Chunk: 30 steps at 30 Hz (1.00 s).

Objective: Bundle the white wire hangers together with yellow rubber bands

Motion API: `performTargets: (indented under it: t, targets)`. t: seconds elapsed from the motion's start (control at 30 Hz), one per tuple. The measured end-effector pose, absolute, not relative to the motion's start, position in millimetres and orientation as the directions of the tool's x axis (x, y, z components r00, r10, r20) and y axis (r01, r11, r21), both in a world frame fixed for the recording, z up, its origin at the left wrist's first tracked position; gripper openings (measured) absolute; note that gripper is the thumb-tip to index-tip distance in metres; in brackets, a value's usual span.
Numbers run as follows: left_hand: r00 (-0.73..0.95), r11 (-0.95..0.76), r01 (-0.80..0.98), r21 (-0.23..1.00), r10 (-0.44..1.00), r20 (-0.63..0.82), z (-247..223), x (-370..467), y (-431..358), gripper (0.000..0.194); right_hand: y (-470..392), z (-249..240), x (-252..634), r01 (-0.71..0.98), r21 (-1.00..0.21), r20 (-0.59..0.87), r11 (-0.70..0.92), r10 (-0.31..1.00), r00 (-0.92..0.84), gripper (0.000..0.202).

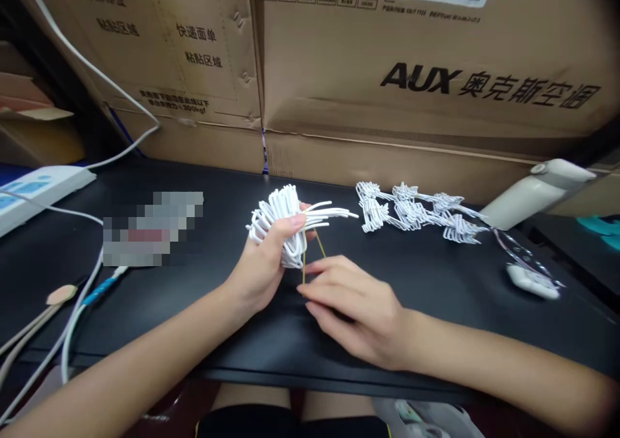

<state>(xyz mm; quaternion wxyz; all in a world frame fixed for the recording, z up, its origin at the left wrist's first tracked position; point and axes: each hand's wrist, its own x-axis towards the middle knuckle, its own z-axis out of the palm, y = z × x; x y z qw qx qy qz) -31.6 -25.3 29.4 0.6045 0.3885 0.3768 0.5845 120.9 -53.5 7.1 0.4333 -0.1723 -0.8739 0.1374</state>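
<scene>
My left hand [271,250] is closed around a bundle of white cords [285,208], looped at the left and with loose ends sticking out to the right. From this bundle a thin yellow rubber band [304,257] stretches down to my right hand [356,305], whose fingers pinch its lower end. Beyond the right hand, several bundles of white cords [411,212], each gathered at the middle, lie in two rows on the black table [232,354].
Cardboard boxes [329,95] stand along the back. At the right lie a pale bottle [527,196] and a small white case [533,281] with a strap. On the left are a power strip [43,192], cables and a blurred-out flat object [155,231].
</scene>
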Motion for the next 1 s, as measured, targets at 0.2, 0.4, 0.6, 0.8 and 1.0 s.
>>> performTargets:
  t: [0.2,0.4,0.6,0.8,1.0]
  targets:
    - [0.101,0.112,-0.474,0.873,0.992,-0.072,29,-34,-21,0.022,-58,3,124,0.309,-0.35,0.753,0.884,0.462,-0.469,0.043]
    - [0.177,0.001,-0.417,0.909,0.981,0.08,31,-37,-24,0.022,-49,15,128,0.361,-0.442,0.716,0.821,0.566,-0.409,0.026]
    - [0.145,-0.107,-0.328,0.938,0.976,0.163,25,-39,-28,0.028,-48,20,137,0.545,-0.205,0.718,0.813,0.503,-0.48,0.018]
    - [0.108,-0.056,-0.368,0.928,0.989,0.103,29,-35,-26,0.024,-53,30,136,0.517,0.089,0.784,0.851,0.261,-0.564,0.013]
    - [0.123,0.035,-0.368,0.929,0.992,0.011,29,-32,-27,0.026,-51,28,134,0.219,-0.067,0.674,0.973,0.206,-0.709,0.016]
